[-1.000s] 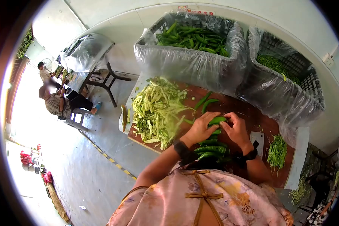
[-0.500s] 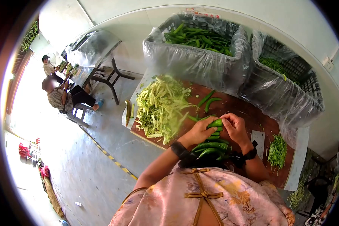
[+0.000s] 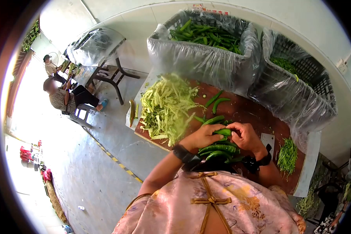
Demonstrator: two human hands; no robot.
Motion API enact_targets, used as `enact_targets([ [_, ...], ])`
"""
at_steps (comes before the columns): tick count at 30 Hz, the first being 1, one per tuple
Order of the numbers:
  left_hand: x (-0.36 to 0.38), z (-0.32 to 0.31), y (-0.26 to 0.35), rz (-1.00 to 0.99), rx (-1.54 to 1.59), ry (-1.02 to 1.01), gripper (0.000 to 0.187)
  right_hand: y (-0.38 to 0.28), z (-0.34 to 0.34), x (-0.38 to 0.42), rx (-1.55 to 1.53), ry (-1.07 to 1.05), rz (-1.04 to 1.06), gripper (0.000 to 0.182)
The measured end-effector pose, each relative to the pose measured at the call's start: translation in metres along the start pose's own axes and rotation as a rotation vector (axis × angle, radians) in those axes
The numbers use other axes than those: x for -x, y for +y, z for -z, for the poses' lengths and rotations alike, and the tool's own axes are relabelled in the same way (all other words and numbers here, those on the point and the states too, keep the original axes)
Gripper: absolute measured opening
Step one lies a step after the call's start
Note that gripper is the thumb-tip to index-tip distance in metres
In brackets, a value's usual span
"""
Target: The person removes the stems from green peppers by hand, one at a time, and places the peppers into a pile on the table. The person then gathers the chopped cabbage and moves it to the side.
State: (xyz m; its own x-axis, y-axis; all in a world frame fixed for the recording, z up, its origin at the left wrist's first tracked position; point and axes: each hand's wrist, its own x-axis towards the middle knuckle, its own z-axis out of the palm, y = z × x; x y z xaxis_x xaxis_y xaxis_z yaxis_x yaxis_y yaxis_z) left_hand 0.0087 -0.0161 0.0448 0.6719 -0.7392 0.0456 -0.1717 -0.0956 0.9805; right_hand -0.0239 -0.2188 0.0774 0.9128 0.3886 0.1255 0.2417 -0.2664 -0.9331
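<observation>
My left hand (image 3: 202, 137) is closed on a green pepper (image 3: 222, 132), with the thumb along its side. At the other end, the fingers of my right hand (image 3: 246, 136) are bent and pinch the same pepper. Close to my body, below both hands, lies a pile of long green peppers (image 3: 219, 149). One more green pepper (image 3: 214, 120) rests just above my left hand. Farther up the brown board (image 3: 241, 111) are two loose peppers (image 3: 221, 104).
Pale green shredded scraps (image 3: 165, 107) are heaped at left. Two plastic-lined crates, one of peppers (image 3: 202, 58) and another crate (image 3: 296, 93), stand behind. A flat metal piece (image 3: 266, 141) and thin green stems (image 3: 287, 156) lie at right. Two people (image 3: 62, 97) sit far left.
Both hands have shifted slightly toward my body. The held pepper now lies more level between them, and a pepper above the left hand shows more fully.
</observation>
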Motion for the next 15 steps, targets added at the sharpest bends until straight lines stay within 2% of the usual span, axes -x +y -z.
enact_targets([
  [2,-0.001,0.001,-0.001,0.003,0.02,-0.01,0.036,0.001,-0.002,0.0,0.004,0.012,-0.007,0.02],
  [7,-0.001,0.005,0.013,0.182,0.106,-0.073,0.038,0.009,-0.008,0.003,-0.078,0.074,-0.048,0.02],
  [10,-0.004,0.004,0.003,0.103,0.123,-0.068,0.039,0.025,-0.012,0.003,-0.111,0.119,-0.03,0.02],
  [12,-0.006,0.003,0.003,0.088,0.166,-0.066,0.039,0.038,-0.014,0.004,-0.405,0.227,-0.137,0.022],
  [14,-0.006,0.003,0.005,0.072,0.209,-0.057,0.039,0.042,-0.014,0.002,-0.515,0.223,-0.164,0.021],
  [15,-0.006,0.004,0.005,0.141,0.208,-0.027,0.039,0.039,-0.014,0.001,-0.626,0.219,-0.192,0.02],
])
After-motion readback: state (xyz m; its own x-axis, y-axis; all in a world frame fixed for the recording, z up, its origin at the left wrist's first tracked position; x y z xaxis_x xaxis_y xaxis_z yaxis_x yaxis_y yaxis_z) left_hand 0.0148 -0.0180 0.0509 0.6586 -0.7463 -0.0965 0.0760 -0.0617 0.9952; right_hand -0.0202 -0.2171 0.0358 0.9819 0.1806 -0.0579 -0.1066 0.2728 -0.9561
